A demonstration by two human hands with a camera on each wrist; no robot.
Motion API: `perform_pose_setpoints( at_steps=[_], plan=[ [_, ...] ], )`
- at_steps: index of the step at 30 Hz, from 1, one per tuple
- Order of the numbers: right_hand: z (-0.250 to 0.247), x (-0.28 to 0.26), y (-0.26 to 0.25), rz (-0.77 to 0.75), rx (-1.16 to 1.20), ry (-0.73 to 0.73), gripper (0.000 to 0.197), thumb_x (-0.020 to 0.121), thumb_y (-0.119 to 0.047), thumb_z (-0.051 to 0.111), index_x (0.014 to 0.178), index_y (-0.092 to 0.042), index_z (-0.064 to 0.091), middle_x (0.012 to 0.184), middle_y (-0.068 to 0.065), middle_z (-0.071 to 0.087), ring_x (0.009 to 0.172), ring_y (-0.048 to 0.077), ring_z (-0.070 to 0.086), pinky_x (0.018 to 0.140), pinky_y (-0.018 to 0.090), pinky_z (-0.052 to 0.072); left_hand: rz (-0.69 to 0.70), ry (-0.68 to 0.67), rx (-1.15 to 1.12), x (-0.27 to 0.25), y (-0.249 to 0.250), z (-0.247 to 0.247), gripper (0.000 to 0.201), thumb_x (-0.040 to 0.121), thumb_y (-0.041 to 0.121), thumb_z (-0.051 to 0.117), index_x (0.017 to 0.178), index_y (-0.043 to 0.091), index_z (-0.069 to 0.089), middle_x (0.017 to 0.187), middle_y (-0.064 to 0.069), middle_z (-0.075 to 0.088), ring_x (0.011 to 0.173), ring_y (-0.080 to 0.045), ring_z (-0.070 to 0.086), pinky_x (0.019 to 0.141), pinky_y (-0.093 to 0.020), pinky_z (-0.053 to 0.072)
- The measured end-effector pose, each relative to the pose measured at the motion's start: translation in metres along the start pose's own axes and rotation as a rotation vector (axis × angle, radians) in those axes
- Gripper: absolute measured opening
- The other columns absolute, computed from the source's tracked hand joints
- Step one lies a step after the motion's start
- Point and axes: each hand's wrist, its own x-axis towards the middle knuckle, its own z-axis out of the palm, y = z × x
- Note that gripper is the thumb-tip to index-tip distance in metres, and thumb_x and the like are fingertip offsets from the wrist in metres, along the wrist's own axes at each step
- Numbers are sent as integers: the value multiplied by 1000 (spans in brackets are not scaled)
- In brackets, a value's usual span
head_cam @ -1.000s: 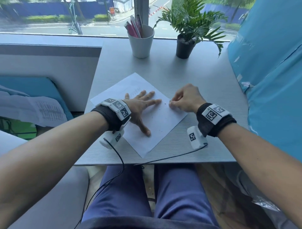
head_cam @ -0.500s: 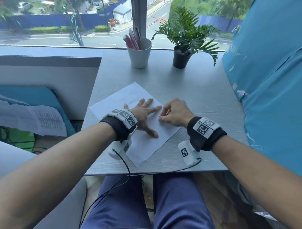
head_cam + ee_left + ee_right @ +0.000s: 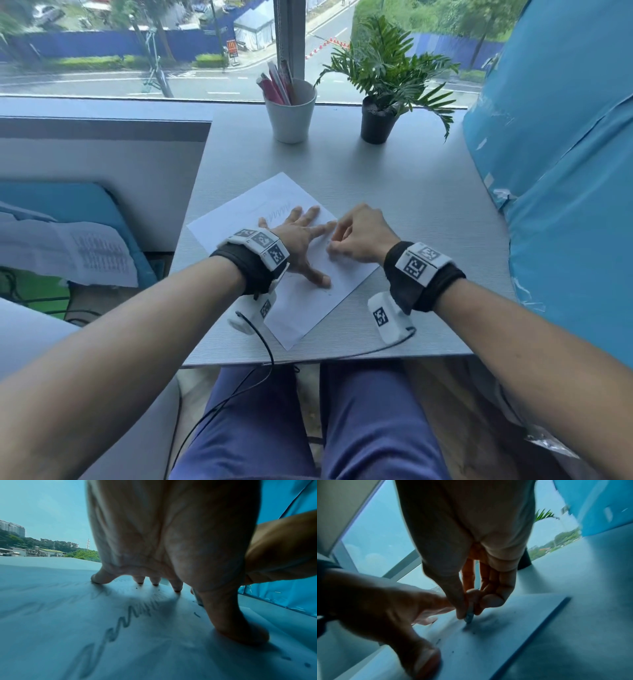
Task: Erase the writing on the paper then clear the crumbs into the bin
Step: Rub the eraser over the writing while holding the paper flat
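Observation:
A white sheet of paper (image 3: pixel 301 308) lies at an angle on the grey table (image 3: pixel 411 192). Pencil writing (image 3: pixel 277 214) shows beyond my left hand, and more writing (image 3: pixel 130 616) runs under the palm in the left wrist view. My left hand (image 3: pixel 301 240) lies flat on the sheet, fingers spread and pressing it down. My right hand (image 3: pixel 356 236) pinches a small eraser (image 3: pixel 469 617) between thumb and fingertips, its tip on the paper just right of the left fingers. Dark crumbs (image 3: pixel 453 651) dot the sheet. No bin is in view.
A white cup with pens (image 3: pixel 290 109) and a small potted plant (image 3: pixel 380 113) stand at the table's far edge by the window. A blue plastic-covered surface (image 3: pixel 565 171) rises on the right. Printed papers (image 3: pixel 78 253) lie on a blue seat at left.
My right hand with the eraser has moved left across the paper, close to the left hand's fingertips. The left hand stays flat on the sheet. The head view has tilted up a little.

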Motion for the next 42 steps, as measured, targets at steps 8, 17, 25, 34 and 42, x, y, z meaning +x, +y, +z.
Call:
perform_pose_setpoints(
  at_steps=[8,17,25,34,42],
  plan=[
    [4,0,-1,18,35,27,7,69,-16,83,72,-12,78,61,-12,61,59,0,57,48,3,37,-2,1,-5,1,1,2,128,57,76,76,153,50,-4,162,12,-25,149,-19,-24,103,-80,0],
    [1,0,-2,8,0,7,8,70,-18,83,74,-14,78,64,-11,63,61,-3,57,53,6,39,33,-11,0,-1,1,2,128,59,73,78,154,47,-3,161,13,-25,148,-18,-26,103,-81,-3],
    [-14,0,19,-32,-50,34,13,71,-23,83,74,-13,77,59,-8,63,57,1,56,54,9,38,150,-91,131,-9,-24,-21,124,62,53,87,154,50,4,164,7,-19,149,-17,-22,109,-72,-12],
    [-17,13,2,-214,-194,-11,10,80,-25,75,83,-17,69,92,-3,63,93,16,58,82,27,45,234,93,241,-33,-28,-14,73,98,6,50,158,27,15,166,1,-4,152,-15,-7,119,-60,-3],
    [-17,16,-3,-234,-407,-125,14,88,-20,63,101,-14,65,113,6,66,110,27,53,86,30,40,458,-53,228,-47,16,42,79,98,64,26,157,27,-13,162,7,-23,148,-14,-23,117,-41,-17]
  ],
)
